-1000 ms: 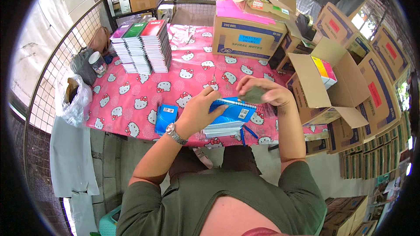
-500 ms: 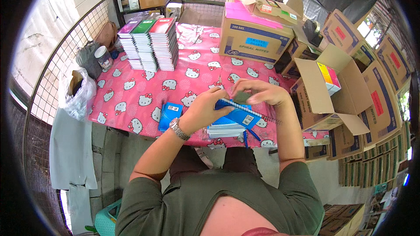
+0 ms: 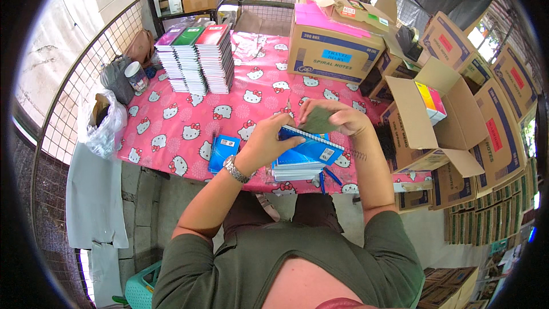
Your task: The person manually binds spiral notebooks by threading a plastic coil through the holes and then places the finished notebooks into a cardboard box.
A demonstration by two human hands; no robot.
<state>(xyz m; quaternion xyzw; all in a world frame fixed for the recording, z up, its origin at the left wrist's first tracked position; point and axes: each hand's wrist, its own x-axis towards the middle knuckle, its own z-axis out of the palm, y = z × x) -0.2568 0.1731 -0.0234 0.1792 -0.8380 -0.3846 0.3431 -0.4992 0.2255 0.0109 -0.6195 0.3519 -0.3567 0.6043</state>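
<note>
My left hand [image 3: 275, 142] is closed on the left end of a blue spiral notebook [image 3: 318, 150], held tilted with its bound edge upward. A loose end of wire coil [image 3: 358, 155] sticks out past the notebook's right end. My right hand [image 3: 347, 119] pinches a dark green flat piece [image 3: 318, 121] just above the bound edge; whether the piece touches the coil I cannot tell. Beneath the held notebook lies a stack of notebooks [image 3: 297, 171]. A tool with blue handles [image 3: 331, 176] lies beside that stack. Left of my left wrist rests another blue notebook [image 3: 224, 153].
Tall stacks of purple, green and red notebooks [image 3: 214, 60] stand at the back left. A large carton [image 3: 334, 51] is at the back, and an open carton [image 3: 409, 137] at the right. A plastic bag [image 3: 106, 129] and a jar [image 3: 136, 76] sit by the left edge.
My right hand has turned and shifted slightly, showing more of the green piece. The notebook's right end has moved a little. My left hand keeps its hold.
</note>
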